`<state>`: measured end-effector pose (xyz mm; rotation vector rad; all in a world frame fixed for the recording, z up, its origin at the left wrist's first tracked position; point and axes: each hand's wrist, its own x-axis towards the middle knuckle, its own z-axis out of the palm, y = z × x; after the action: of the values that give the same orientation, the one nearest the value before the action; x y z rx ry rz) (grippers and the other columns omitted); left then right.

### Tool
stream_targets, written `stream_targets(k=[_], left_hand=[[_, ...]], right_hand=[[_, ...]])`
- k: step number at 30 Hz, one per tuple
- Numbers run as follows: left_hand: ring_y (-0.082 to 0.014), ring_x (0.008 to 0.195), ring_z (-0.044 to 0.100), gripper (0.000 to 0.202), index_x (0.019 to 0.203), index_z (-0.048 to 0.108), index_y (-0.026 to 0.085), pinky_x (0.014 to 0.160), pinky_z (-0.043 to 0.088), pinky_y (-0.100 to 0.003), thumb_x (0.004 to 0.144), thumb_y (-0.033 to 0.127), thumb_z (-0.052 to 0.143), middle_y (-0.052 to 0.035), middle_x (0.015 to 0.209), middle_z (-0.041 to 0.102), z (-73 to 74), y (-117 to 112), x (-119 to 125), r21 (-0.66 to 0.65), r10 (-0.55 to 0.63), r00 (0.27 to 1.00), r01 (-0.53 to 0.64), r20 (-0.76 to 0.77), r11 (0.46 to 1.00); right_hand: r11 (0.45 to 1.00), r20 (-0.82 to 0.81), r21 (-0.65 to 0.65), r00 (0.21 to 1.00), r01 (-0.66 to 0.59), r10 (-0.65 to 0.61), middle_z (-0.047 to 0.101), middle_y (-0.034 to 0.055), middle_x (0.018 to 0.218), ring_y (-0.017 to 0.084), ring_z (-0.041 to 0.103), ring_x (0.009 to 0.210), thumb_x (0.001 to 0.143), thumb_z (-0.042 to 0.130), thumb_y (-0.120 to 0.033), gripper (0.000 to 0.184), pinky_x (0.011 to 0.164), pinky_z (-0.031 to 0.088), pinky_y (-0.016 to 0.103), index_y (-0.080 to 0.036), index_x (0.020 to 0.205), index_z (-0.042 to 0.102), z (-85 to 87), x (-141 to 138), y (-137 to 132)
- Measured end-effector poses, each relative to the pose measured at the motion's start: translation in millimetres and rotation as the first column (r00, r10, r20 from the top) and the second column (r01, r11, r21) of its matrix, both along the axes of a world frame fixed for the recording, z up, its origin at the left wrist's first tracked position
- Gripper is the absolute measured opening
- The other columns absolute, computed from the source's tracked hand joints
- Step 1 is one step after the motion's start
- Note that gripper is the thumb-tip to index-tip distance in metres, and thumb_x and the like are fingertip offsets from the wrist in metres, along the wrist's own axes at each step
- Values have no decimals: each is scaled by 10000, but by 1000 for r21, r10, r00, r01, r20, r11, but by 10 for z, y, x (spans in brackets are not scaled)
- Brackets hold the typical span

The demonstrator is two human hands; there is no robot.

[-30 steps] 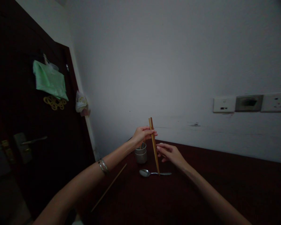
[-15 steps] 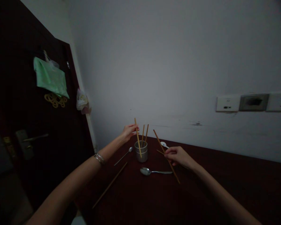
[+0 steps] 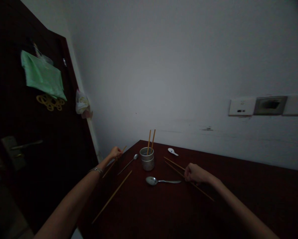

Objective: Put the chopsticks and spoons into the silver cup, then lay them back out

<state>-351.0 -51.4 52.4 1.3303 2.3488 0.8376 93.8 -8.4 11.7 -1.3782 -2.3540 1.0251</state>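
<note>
At the table's left edge my left hand (image 3: 116, 152) pinches a wooden chopstick (image 3: 109, 169) that slants down toward me. My right hand (image 3: 195, 173) is closed at two more chopsticks lying low over the right side of the table. One chopstick (image 3: 203, 193) passes under the fingers and sticks out on both sides; the other chopstick (image 3: 174, 162) runs up to the fingers, its near part hidden. A metal cup (image 3: 148, 162) stands between the hands with two upright chopsticks (image 3: 151, 141) in it.
A long-handled metal spoon (image 3: 127, 164) lies left of the cup, near another chopstick (image 3: 111, 197). In front of the cup is a larger metal spoon (image 3: 152, 181). A white spoon (image 3: 172, 152) lies toward the wall (image 3: 188, 66). The dark door (image 3: 64, 139) stands at left.
My left hand has moved from above the cup down to the table's left edge with its chopstick. My right hand has lowered, and its chopstick now lies flatter, beside the other one.
</note>
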Motion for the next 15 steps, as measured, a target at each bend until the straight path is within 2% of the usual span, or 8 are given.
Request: stream_targets(k=[3, 7, 12, 15], left_hand=[[-117, 469, 479, 173, 500, 544, 112, 496, 358, -227, 614, 207, 632, 8, 435, 480, -142, 18, -79, -64, -23, 994, 16, -106, 998], [-142, 570, 516, 108, 537, 586, 120, 539, 353, -221, 589, 202, 632, 0, 486, 514, -287, 74, -145, -88, -58, 975, 40, -212, 995], [-151, 647, 545, 82, 588, 623, 137, 564, 359, -210, 595, 218, 614, -12, 591, 581, -411, 111, -195, -111, -115, 960, 89, -256, 990], [-147, 653, 550, 92, 611, 628, 140, 564, 361, -206, 610, 228, 602, -14, 616, 592, -447, 116, -207, -119, -129, 955, 100, -268, 988]], right_hand=[[1000, 7, 19, 1000, -16, 15, 560, 18, 509, 89, 474, 408, 540, 521, -98, 104, 331, 368, 173, -128, 562, 618, -14, -19, -4], [998, 8, 46, 999, -40, 40, 573, 20, 525, 89, 478, 411, 548, 553, -130, 93, 329, 350, 167, -131, 604, 628, -52, -34, 15], [995, 2, 74, 998, -70, 70, 564, 11, 513, 86, 477, 413, 541, 537, -115, 112, 336, 342, 162, -132, 606, 626, -100, -35, 42], [996, 21, 63, 998, -65, 64, 553, 12, 509, 89, 474, 409, 526, 515, -99, 113, 332, 358, 172, -129, 573, 613, -48, -23, 23]])
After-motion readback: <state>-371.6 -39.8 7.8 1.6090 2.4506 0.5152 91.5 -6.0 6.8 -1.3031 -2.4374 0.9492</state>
